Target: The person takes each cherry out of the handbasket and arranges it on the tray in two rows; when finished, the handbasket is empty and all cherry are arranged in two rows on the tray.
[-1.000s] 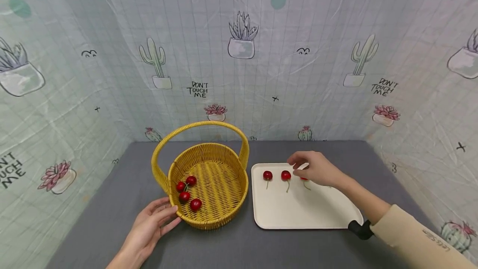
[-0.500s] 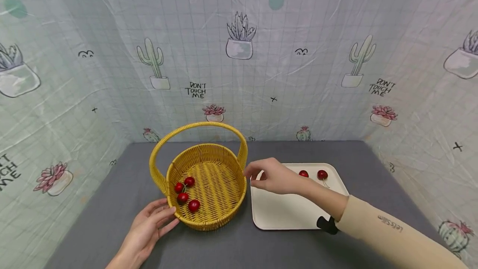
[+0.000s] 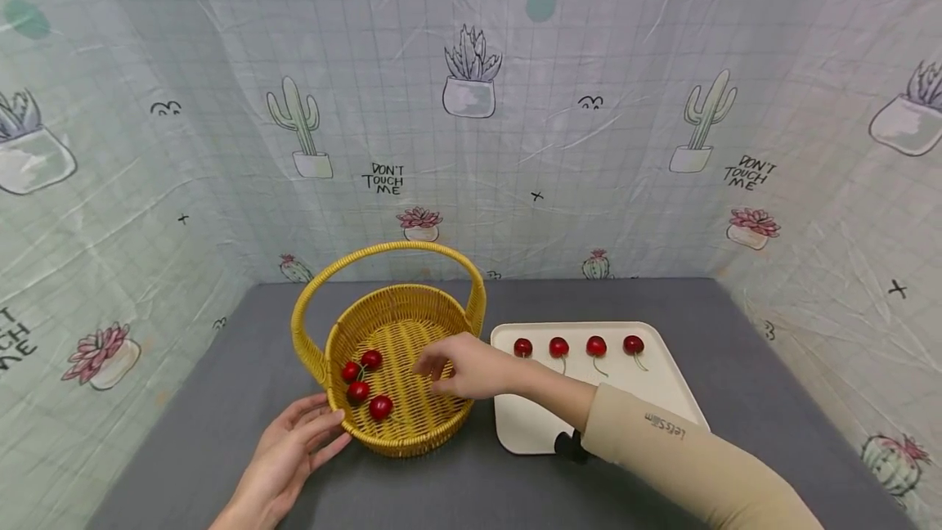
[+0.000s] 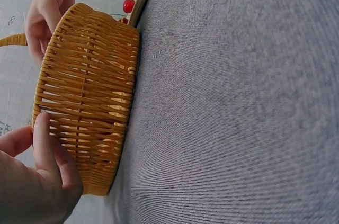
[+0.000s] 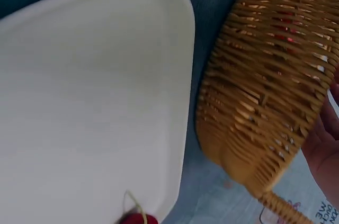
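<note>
My left hand (image 3: 294,440) holds the near-left rim of a round yellow wicker basket (image 3: 408,438); in the left wrist view its fingers (image 4: 46,147) reach around the woven wall. Several red cherries (image 3: 380,407) lie inside, at the basket's left side. Over the right part of the basket hovers my right hand (image 3: 471,366), fingers loosely bent and nothing seen between them. In the right wrist view that hand (image 5: 323,152) shows partly behind the basket wall. More cherries (image 3: 596,346) with green stems sit in a row on a cream tray (image 3: 662,387).
The basket's tall arched handle (image 3: 397,245) rises behind the right hand. Tray and basket stand side by side on a grey cloth-covered table (image 3: 412,497), a narrow gap between them. A patterned curtain (image 3: 545,219) closes off the back and sides.
My right hand has swept left, from the far end of the cherry row on the tray to above the basket, uncovering the row. The left hand stays at the rim.
</note>
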A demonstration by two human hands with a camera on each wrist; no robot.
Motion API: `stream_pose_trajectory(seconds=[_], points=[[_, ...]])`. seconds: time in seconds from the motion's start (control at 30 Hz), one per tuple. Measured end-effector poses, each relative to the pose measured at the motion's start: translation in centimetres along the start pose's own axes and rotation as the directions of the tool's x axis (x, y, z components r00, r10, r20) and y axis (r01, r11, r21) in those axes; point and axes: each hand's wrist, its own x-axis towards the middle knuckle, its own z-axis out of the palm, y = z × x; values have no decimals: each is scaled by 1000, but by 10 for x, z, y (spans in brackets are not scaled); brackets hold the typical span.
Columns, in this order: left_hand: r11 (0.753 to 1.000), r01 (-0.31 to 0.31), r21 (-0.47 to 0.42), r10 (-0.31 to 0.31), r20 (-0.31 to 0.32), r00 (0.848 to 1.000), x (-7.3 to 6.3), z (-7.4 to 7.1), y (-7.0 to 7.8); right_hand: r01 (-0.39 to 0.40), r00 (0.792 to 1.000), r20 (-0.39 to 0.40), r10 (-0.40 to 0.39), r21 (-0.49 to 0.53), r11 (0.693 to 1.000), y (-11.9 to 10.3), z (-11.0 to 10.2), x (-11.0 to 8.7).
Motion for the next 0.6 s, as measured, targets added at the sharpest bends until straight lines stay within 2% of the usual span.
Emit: stream_pose_trajectory(seconds=[0.33,0.6], points=[[1000,7,-1,-7,-10,1000,-1,-1,0,-45,999,22,45,3,999,5,30,33],[1000,6,3,-6,-10,1000,1,0,0,-39,999,27,40,-29,999,1,46,51]])
